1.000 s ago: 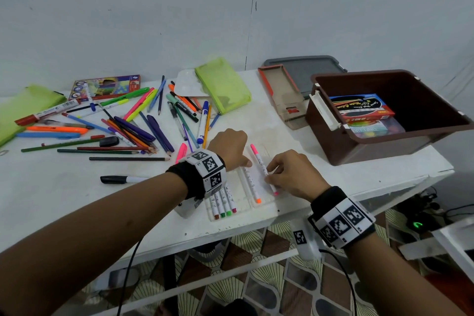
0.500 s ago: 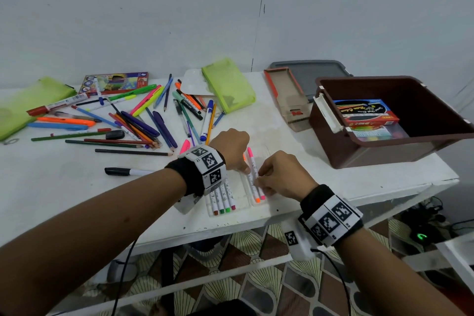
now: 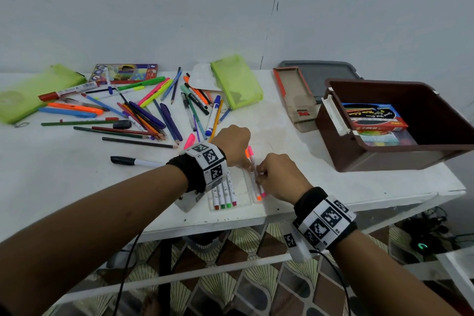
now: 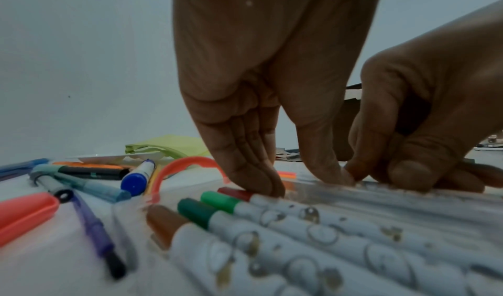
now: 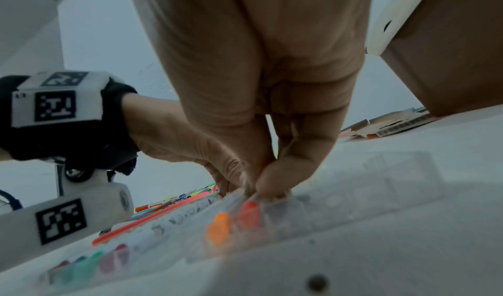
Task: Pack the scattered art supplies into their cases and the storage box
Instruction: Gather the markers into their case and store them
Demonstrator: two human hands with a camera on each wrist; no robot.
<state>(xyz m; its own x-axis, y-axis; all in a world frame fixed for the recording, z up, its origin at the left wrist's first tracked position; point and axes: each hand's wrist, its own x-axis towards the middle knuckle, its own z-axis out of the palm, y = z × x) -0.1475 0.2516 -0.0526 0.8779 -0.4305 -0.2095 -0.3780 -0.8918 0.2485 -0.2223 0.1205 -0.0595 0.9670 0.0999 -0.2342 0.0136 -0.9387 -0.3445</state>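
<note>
Right hand (image 3: 278,177) fingertips pinch pink-capped white marker (image 3: 257,177), laid beside orange-capped one in clear plastic marker case (image 3: 246,202) at white table (image 3: 64,182) front edge. Left hand (image 3: 232,145), fingers straight, presses down on case. Loose pens and pencils (image 3: 143,115) behind; brown plastic storage box (image 3: 379,156) at right.

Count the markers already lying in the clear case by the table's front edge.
6. Four lie side by side in the case under the left wrist: brown, two green and dark red. Orange and pink lie under the right hand. Hands may hide more.
</note>
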